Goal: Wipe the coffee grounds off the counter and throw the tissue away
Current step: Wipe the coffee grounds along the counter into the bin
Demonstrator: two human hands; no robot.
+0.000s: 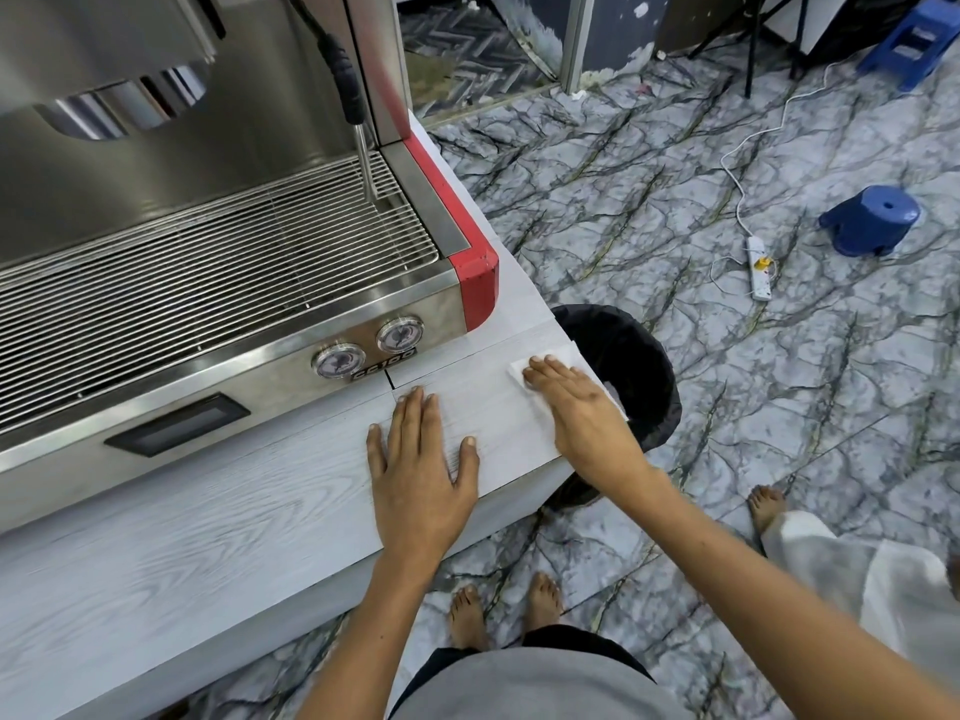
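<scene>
- The right hand [576,407] is pressing the tissue [550,363] flat on the tabletop [208,537]. Fingers [545,379] are stretched out straight, not pinching or gripping anything, just palm-down on the paper.
- The tissue pokes out past the fingertips and toward the tabletop's corner. Most of it is hidden under the hand, so I can't really call its long axis.
- Key thing for the next move, I'd say: the bin [639,366] with the black liner sits on the floor right beyond the tabletop edge, just past the right hand's outer side. A sweep outward from the fingers would push stuff straight off the edge over it.
- The left hand [421,475] lies flat on the tabletop just beside the right, fingers spread, holding nothing. It's farther from the bin, so the right hand is the obvious one for the toss.
- I can't make out any coffee grounds on the surface from here, too small or already under the tissue.
- The coffee machine [223,241] stands beyond both hands, near but not touching them. Nothing sits between the tissue and the bin.
</scene>
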